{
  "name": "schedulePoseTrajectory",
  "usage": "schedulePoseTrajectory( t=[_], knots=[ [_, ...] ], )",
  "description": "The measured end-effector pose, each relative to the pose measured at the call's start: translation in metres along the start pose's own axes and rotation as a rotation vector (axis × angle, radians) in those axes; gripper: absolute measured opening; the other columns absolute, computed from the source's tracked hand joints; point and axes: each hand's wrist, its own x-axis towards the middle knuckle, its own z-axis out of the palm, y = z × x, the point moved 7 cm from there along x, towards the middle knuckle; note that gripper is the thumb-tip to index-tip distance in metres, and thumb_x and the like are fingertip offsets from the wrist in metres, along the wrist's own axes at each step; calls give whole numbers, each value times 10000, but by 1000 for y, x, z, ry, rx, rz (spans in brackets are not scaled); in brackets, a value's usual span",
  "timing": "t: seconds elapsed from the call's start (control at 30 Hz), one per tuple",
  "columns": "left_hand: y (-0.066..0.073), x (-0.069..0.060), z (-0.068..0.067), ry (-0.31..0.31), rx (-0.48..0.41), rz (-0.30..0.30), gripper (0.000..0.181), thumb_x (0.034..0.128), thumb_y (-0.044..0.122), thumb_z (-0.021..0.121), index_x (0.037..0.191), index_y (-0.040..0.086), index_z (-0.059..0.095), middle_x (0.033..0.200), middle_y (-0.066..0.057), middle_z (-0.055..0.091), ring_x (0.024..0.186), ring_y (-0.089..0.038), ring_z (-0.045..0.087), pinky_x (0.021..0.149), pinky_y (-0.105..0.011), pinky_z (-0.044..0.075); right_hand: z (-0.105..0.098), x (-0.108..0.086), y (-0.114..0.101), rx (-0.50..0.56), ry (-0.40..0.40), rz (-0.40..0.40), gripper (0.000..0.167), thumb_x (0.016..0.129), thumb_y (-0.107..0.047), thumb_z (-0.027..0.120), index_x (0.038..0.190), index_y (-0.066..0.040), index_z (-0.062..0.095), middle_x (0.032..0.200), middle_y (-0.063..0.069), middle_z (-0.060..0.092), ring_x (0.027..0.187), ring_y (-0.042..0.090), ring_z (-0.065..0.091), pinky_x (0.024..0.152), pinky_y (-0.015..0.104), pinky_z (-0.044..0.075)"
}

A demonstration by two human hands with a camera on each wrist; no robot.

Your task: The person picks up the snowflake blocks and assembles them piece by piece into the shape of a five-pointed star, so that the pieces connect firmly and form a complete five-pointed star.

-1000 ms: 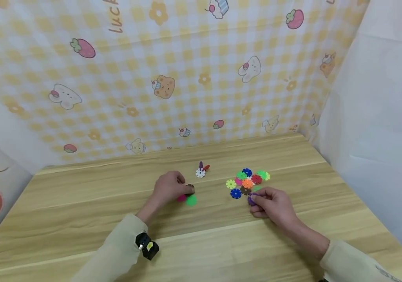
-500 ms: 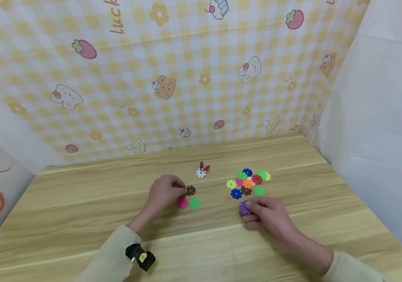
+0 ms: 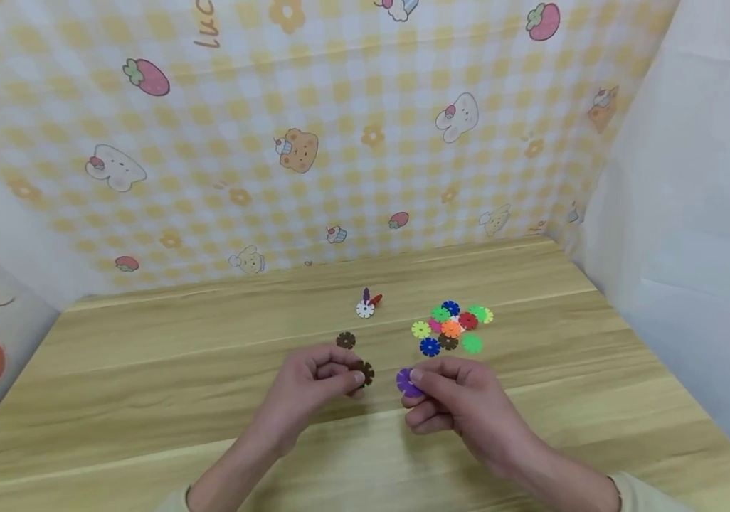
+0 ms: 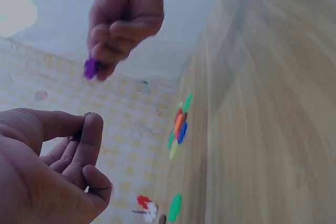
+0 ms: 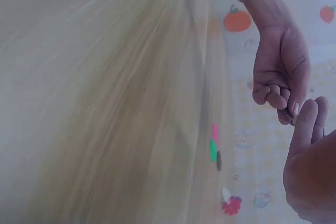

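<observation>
My left hand point(image 3: 314, 387) pinches a dark brown snowflake disc point(image 3: 366, 371) between thumb and fingers, above the table. Facing it, my right hand point(image 3: 467, 402) grips a purple snowflake disc point(image 3: 407, 382) at its edge. The two discs are a short gap apart. In the left wrist view the purple disc point(image 4: 91, 68) shows below the right hand point(image 4: 128, 22), while the brown one is mostly covered by the left fingers. Another brown disc point(image 3: 346, 340) lies flat behind the left hand. Pink point(image 5: 215, 132) and green point(image 5: 213, 150) discs near it are hidden in the head view.
A white disc point(image 3: 365, 309) with a purple and a red disc standing in it sits farther back. To its right lies a loose group of several discs, including an orange one point(image 3: 451, 328) and a blue one point(image 3: 430, 347). A checked cloth point(image 3: 211, 178) hangs behind the wooden table point(image 3: 147, 370).
My left hand has lifted a brown disc off the table and come right and nearer. My right hand has carried the purple disc leftward from the group, toward the left hand.
</observation>
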Motion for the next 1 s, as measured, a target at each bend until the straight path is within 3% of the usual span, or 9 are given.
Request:
schedulePoseTrajectory(
  t=[0.23, 0.47, 0.6, 0.87, 1.0],
  knots=[
    [12, -16, 21, -53, 56, 85, 189, 927, 55, 727, 1087, -41, 701, 1025, -153, 748, 871, -208, 731, 837, -315, 607, 15, -4, -5, -28, -49, -15, 344, 1017, -159, 619, 1207, 127, 599, 915, 78, 715, 770, 162, 750, 773, 371, 628],
    [19, -28, 23, 0, 302, 209, 84, 916, 98, 757, 999, 106, 764, 951, -22, 770, 840, -144, 726, 742, -269, 589, 19, -5, -2, -118, -65, 26, 299, 988, -193, 670, 1104, 82, 645, 873, 83, 727, 722, 177, 741, 736, 380, 631],
    [21, -36, 22, 26, 327, 274, 69, 923, 122, 754, 989, 140, 765, 922, 18, 780, 820, -112, 716, 741, -279, 571, 22, -7, -1, -104, -72, 24, 304, 995, -194, 660, 1103, 89, 643, 865, 73, 722, 716, 171, 739, 729, 370, 631],
    [26, -45, 26, 116, 351, 499, 111, 922, 70, 756, 970, 168, 772, 915, 54, 784, 800, -84, 734, 732, -295, 599, 25, -11, 2, -60, 75, -1, 336, 1012, -169, 627, 1195, 112, 609, 872, 85, 743, 737, 186, 752, 745, 379, 631],
    [25, -43, 26, 123, 370, 520, 136, 911, 47, 760, 964, 170, 779, 899, 56, 784, 778, -64, 721, 705, -282, 595, 26, -10, 3, -62, 85, -6, 332, 1010, -177, 636, 1181, 107, 605, 867, 93, 746, 725, 188, 749, 736, 372, 631]
  ],
)
